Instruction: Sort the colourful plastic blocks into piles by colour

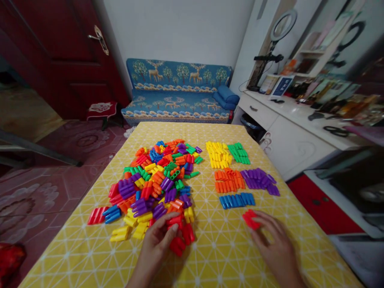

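Note:
A big mixed pile of coloured plastic tube blocks [159, 176] lies on the yellow patterned tablecloth [222, 256]. To its right sit sorted groups: yellow [218, 154], green [239, 153], orange [229, 181], purple [259, 179] and blue [237, 200]. My left hand [159, 240] rests at the pile's near edge, fingers curled on red blocks [179, 234]. My right hand [274, 246] lies to the right, its fingertips pinching a red block [251, 219] just below the blue group.
A blue patterned sofa [177, 94] stands beyond the table's far edge. A white desk [300, 120] cluttered with a ring light and small items runs along the right. A dark red door [69, 52] is at the back left.

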The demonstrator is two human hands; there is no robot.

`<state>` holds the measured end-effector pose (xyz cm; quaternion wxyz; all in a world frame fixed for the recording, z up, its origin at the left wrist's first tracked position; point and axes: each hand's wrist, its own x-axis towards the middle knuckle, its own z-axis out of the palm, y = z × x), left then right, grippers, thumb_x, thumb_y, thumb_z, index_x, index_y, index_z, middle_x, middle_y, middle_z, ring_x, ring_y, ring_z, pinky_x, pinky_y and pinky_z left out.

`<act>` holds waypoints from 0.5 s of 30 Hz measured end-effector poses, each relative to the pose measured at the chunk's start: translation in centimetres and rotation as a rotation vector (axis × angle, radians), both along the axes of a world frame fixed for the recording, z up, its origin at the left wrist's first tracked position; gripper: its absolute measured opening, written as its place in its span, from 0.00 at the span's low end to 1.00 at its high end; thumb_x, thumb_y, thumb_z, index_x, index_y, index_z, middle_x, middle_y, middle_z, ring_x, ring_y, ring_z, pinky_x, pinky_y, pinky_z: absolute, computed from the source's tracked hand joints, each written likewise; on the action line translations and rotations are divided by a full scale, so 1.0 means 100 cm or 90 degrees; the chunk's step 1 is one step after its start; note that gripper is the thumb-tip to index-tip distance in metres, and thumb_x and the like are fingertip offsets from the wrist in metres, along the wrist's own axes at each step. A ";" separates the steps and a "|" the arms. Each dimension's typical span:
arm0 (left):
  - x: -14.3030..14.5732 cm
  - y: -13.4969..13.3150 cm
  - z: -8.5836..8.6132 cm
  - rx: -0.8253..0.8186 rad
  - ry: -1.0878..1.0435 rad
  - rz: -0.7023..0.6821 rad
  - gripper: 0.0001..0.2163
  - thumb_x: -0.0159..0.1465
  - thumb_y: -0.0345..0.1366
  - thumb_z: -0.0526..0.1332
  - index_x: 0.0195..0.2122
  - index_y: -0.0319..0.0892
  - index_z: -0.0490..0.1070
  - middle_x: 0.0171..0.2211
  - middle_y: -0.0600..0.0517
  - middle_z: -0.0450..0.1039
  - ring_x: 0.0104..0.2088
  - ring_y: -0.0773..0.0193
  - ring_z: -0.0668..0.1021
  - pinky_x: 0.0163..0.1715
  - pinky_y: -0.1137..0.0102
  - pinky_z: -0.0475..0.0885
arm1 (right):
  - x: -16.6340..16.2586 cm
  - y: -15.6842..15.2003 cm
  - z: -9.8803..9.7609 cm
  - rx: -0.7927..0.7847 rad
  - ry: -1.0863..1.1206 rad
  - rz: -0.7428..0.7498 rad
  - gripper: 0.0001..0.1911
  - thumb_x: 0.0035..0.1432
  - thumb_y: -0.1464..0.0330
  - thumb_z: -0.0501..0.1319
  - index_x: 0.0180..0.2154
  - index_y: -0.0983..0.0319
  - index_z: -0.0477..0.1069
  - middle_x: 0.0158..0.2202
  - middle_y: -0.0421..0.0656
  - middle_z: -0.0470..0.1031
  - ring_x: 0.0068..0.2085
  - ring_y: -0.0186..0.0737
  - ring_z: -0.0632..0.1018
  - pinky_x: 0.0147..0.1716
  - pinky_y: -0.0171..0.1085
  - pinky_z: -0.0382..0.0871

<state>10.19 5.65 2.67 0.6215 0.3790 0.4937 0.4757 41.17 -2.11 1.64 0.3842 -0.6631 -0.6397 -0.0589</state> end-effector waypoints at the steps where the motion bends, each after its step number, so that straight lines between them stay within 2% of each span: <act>1: 0.002 -0.001 0.001 -0.003 -0.008 0.014 0.22 0.50 0.46 0.72 0.42 0.37 0.78 0.31 0.46 0.79 0.29 0.62 0.78 0.31 0.71 0.73 | 0.022 -0.001 -0.002 0.015 0.021 -0.063 0.10 0.58 0.63 0.61 0.42 0.59 0.71 0.46 0.46 0.75 0.47 0.44 0.75 0.42 0.42 0.72; 4: 0.006 -0.002 0.005 -0.006 -0.008 -0.001 0.23 0.49 0.46 0.72 0.42 0.37 0.78 0.31 0.46 0.79 0.29 0.61 0.79 0.31 0.70 0.74 | 0.081 0.000 -0.014 0.022 0.079 -0.188 0.16 0.56 0.56 0.62 0.40 0.60 0.71 0.46 0.47 0.76 0.42 0.43 0.77 0.36 0.41 0.72; 8: 0.004 -0.001 0.011 0.008 0.038 -0.060 0.23 0.51 0.47 0.71 0.44 0.37 0.77 0.34 0.46 0.80 0.32 0.60 0.80 0.33 0.69 0.76 | 0.123 0.007 -0.028 -0.055 0.070 -0.181 0.19 0.55 0.52 0.60 0.38 0.60 0.72 0.43 0.47 0.77 0.41 0.44 0.77 0.37 0.41 0.72; 10: 0.000 0.000 0.013 0.009 0.041 -0.078 0.25 0.52 0.47 0.71 0.47 0.38 0.77 0.37 0.45 0.81 0.35 0.57 0.81 0.36 0.67 0.77 | 0.126 0.010 -0.024 -0.060 0.020 -0.169 0.20 0.54 0.50 0.59 0.36 0.60 0.73 0.43 0.48 0.76 0.43 0.46 0.77 0.42 0.44 0.71; 12: -0.003 0.001 0.015 0.006 0.031 -0.090 0.25 0.53 0.47 0.70 0.50 0.41 0.76 0.44 0.44 0.80 0.39 0.54 0.82 0.40 0.64 0.78 | 0.116 0.013 -0.012 -0.034 -0.032 -0.177 0.21 0.54 0.49 0.58 0.34 0.60 0.75 0.45 0.49 0.75 0.47 0.49 0.76 0.48 0.49 0.68; 15: -0.001 0.005 0.015 0.005 0.020 -0.133 0.24 0.55 0.46 0.69 0.51 0.43 0.75 0.49 0.44 0.77 0.42 0.52 0.82 0.43 0.61 0.78 | 0.069 0.020 0.014 0.008 -0.008 -0.156 0.18 0.56 0.52 0.59 0.35 0.59 0.76 0.46 0.48 0.74 0.49 0.49 0.75 0.52 0.51 0.66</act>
